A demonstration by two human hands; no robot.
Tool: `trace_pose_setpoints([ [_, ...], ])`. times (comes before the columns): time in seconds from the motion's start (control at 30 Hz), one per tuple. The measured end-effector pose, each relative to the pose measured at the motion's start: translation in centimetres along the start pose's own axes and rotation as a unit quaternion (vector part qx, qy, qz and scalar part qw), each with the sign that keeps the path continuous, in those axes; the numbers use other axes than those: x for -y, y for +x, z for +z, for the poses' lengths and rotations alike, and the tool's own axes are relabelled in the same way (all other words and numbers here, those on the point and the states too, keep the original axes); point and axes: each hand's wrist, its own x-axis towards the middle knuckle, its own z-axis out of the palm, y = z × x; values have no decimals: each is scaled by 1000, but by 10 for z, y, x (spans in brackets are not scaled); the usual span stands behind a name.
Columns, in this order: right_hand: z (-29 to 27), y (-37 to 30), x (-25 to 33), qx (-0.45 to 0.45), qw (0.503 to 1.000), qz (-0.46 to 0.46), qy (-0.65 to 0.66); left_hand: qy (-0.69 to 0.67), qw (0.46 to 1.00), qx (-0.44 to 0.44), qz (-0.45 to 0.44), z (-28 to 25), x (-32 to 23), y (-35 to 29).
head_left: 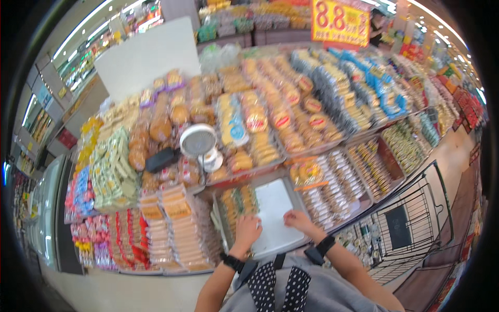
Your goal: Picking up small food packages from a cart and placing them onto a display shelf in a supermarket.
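Observation:
In the lower middle stands a shallow bin with a white bottom. Rows of wrapped pastries with green and clear film fill its left side, and the white surface shows beside them. My left hand is over the near end of these rows, its fingers curled down; what they grip is hidden. Over the right part of the white surface is my right hand, fingers bent and close together. Any small thing in it is too blurred to make out. Each wrist wears a black band.
Stacked packaged cakes rise left of the bin. A round white scale-like device stands behind it among bagged breads, beside a black object. Wrapped snacks fill the bin to the right. A wire shopping cart stands at the right.

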Motion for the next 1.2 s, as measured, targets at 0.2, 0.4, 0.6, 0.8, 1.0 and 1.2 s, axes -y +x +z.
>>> trace_pose_setpoints([
  [0.2, 9, -30, -14, -16, 998, -12, 57, -212, 925, 315, 12, 17, -3, -27],
  [0.4, 9, -57, 4, -21, 997, 60, 51, -138, 899, 415, 13, 14, -15, -30],
  [0.6, 11, -79, 0, -68, 995, 38, 65, -108, 917, 385, 19, 11, -17, -43],
  [0.8, 24, -96, 7, -157, 986, 28, 54, -130, 931, 341, 22, -1, -25, -46],
  [1.0, 26, -118, 2, -171, 974, 0, 151, -143, 928, 344, 1, -33, -46, -41],
  [1.2, 11, -166, -40, -220, 951, 79, 201, -102, 927, 357, 59, 0, -25, -34],
])
